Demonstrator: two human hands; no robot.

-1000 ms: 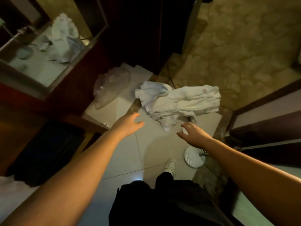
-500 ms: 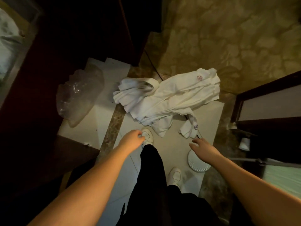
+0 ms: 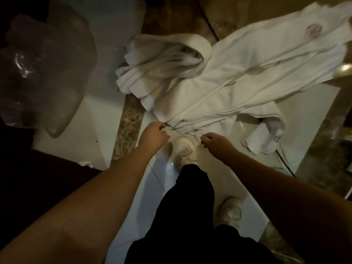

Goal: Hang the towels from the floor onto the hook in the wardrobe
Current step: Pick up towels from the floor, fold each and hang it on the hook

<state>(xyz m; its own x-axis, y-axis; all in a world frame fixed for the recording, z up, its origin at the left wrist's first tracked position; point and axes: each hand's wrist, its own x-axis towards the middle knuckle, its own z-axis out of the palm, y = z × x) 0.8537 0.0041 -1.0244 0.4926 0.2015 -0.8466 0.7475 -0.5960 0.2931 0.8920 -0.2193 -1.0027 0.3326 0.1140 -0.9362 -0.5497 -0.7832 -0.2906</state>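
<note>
Head view: we find the towels (image 3: pixel 228 88) heaped on the floor just beyond both hands, long axis running away up-right. Left hand (image 3: pixel 152 135) and right hand (image 3: pixel 217 143) reach its near edge equally, fingers curled; whether they grip, we cannot tell.
</note>
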